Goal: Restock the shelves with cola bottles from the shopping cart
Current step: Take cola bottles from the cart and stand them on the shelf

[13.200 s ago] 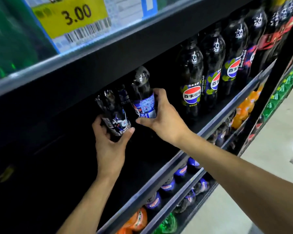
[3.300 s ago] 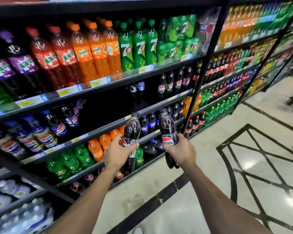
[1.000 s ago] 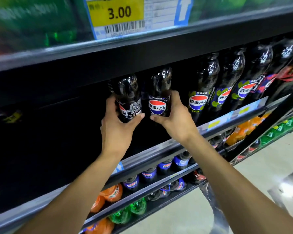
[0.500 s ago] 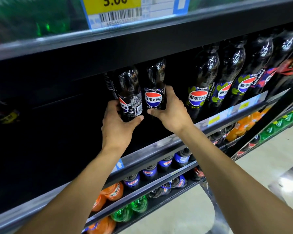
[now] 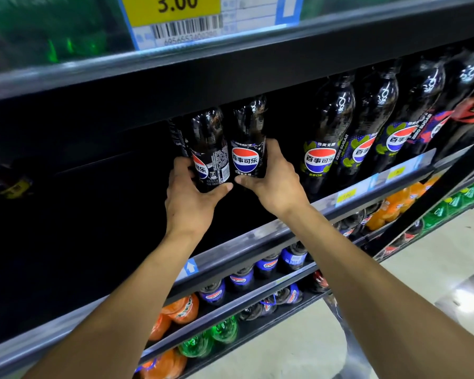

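Here, each hand grips one Pepsi cola bottle, two in all, standing side by side and touching inside the dark shelf. The left hand curls round the lower body of the left bottle, with its thumb laid across the front below the label. The right hand wraps the right bottle from its right side, its thumb reaching left under the round logo, and the two thumbs nearly meet. Behind the left hand's bottle shows the edge of a third dark bottle. Just right of the right hand stand three lime-labelled zero-sugar Pepsi bottles in a row. Below the wrists, four blue-labelled Pepsi bottles line the next shelf down. Above both hands hangs one yellow 3.00 price tag.
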